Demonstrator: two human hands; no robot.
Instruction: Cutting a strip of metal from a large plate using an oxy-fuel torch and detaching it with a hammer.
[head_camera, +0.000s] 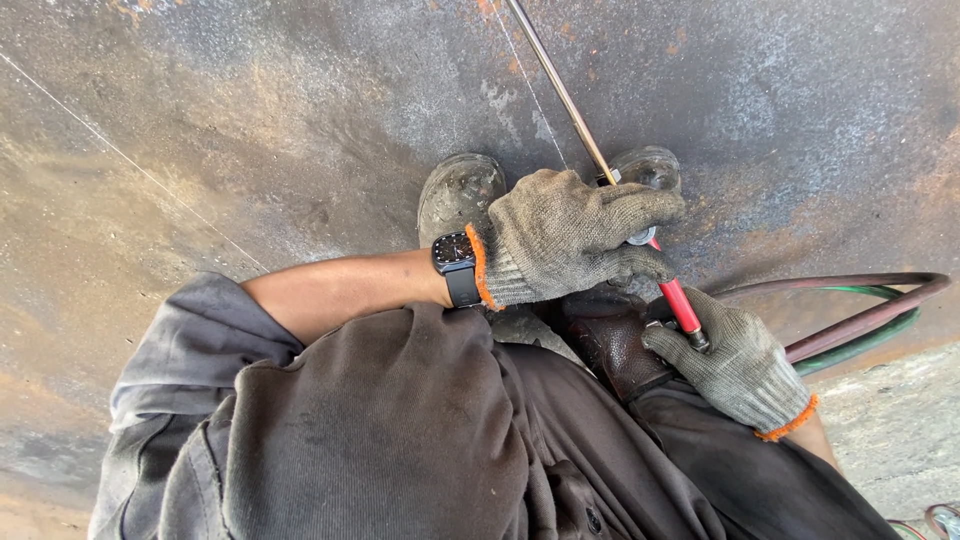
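While both hands close on it, the cutting torch (600, 175) serves as the landmark of the figure. The left hand (575, 235), in a grey knitted glove with an orange cuff, wraps the torch at the valve body, fingers curled tight. The right hand (735, 365), gloved alike, grips the red handle (680, 305) just below, nearer the person's body. The torch's long axis runs diagonally, from the red handle at the right hand up and away through the left hand into a thin, straight metal tube that leaves the top edge of the view; its tip is not visible. A black wristwatch (455, 265) sits on the bare left forearm, beside the glove cuff. Two worn, dusty boots (460, 190) flank the torch's tube, one on each side, partly hidden by the left hand. Behind the handle, a dark red hose (850, 310) and a green hose (860, 345) curve off to the right. Beneath the torch lies a broad steel plate (250, 130), rust-mottled, grey, scored with thin pale lines. Dark, coarse work clothing (400, 430) fills the foreground below the handle.
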